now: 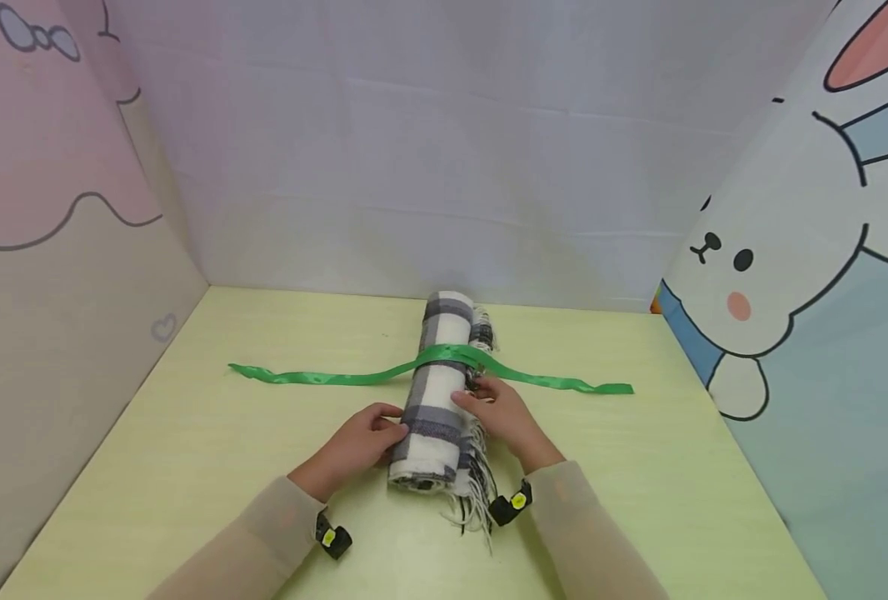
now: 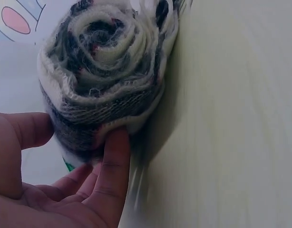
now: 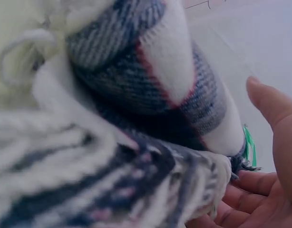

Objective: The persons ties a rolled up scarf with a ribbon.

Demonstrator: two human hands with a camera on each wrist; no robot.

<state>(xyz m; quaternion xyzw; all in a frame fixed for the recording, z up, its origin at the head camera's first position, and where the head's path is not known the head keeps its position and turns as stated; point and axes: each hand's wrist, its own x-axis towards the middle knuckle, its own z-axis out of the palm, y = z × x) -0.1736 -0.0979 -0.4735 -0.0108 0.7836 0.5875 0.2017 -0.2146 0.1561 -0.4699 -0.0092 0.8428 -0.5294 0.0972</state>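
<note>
A plaid scarf (image 1: 435, 387) in white, grey and dark blue lies rolled up on the table, its coiled end (image 2: 105, 52) facing the left wrist camera. Along its right side runs a fringe (image 1: 477, 483) of loose strands. A green ribbon (image 1: 447, 354) crosses over the roll, its two tails spread left and right. My left hand (image 1: 361, 442) touches the roll's near left side, thumb higher and fingers low by the table. On the right, my right hand (image 1: 506, 414) has its fingers at the fringed edge, while its thumb stands apart from the roll in the right wrist view.
The pale yellow table (image 1: 301, 333) ends at a white cloth backdrop (image 1: 444, 150). Cartoon-printed panels stand at both sides, with a rabbit (image 1: 781, 292) on the right one. A small black camera is strapped to each wrist.
</note>
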